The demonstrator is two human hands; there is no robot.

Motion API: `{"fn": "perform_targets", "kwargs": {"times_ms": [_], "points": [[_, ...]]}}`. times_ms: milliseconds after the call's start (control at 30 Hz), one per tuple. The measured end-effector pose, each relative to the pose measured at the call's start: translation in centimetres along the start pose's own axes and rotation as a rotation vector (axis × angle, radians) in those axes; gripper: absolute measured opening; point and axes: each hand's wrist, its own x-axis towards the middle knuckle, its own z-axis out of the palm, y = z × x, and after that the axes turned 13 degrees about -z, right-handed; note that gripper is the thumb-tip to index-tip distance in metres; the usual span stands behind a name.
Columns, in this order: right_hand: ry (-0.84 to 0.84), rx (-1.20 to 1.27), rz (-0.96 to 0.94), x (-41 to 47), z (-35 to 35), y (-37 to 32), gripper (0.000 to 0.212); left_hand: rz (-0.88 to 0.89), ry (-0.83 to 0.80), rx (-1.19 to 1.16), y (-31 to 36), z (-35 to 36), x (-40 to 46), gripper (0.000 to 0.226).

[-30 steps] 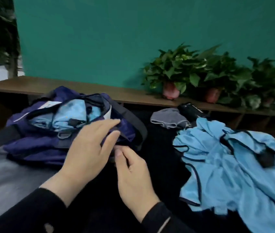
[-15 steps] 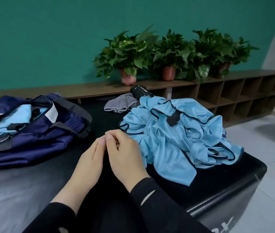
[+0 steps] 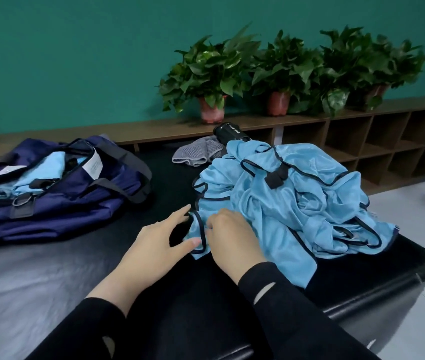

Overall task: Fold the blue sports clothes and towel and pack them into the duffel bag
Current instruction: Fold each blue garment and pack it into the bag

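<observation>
Two hands meet at the near left edge of a crumpled heap of light blue clothes (image 3: 297, 203) with dark trim, which lies on the right half of a black padded desk (image 3: 102, 268). The left hand (image 3: 154, 245) is spread, its fingers (image 3: 180, 213) fairly straight and its thumb out, the thumb tip touching the trimmed hem of the clothes; it grips nothing. The right hand (image 3: 232, 235) lies just beside it, knuckles up, its fingers curled onto the fabric edge as if pinching it, though the fingertips are hidden beneath the hand, so I cannot tell how firm the hold is. Both arms wear black sleeves.

A navy duffel bag (image 3: 58, 196) lies on the desk's left side, well apart from the heap. Its top is open, and light blue cloth (image 3: 42, 172) already lies inside, beside a white label. Grey straps loop over its right end.

Behind the heap, at the far edge of the desk, lies a small grey towel (image 3: 197, 153), and just right of it a black cylinder (image 3: 229, 132) with white lettering, partly covered by the blue clothes.

Beyond the desk a low wooden shelf (image 3: 362, 141) with open cubbies runs along a teal wall, and three potted plants (image 3: 211, 74) stand on top of it.
</observation>
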Motion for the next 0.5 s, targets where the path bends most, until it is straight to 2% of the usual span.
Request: {"fn": "perform_targets", "kwargs": {"times_ms": [100,133,200,233,333,400,500], "points": [[0.113,0.212,-0.079,0.5,0.0,-0.9,0.011,0.012,0.013,-0.024,0.6,-0.2,-0.4,0.076],[0.142,0.284,-0.113,0.6,-0.2,-1.5,0.013,-0.002,0.016,-0.048,0.8,-0.3,-0.6,0.064],[0.190,0.366,-0.189,0.5,-0.5,-2.6,0.017,-0.018,0.046,-0.134,1.1,-0.6,-0.8,0.023],[0.205,0.386,-0.223,0.4,-0.6,-3.0,0.018,-0.008,0.072,-0.182,1.3,-0.7,-1.0,0.010],[0.261,0.452,-0.250,0.1,-0.6,-3.1,0.019,-0.007,0.130,-0.268,1.3,-0.8,-1.3,0.016],[0.316,0.395,-0.233,-0.1,-0.7,-2.5,0.021,-0.063,0.186,-0.323,1.1,-1.1,-1.3,0.018],[0.331,0.265,-0.192,-0.3,-1.5,-1.8,0.033,-0.122,0.299,-0.679,0.9,-1.7,-0.8,0.022]]}}
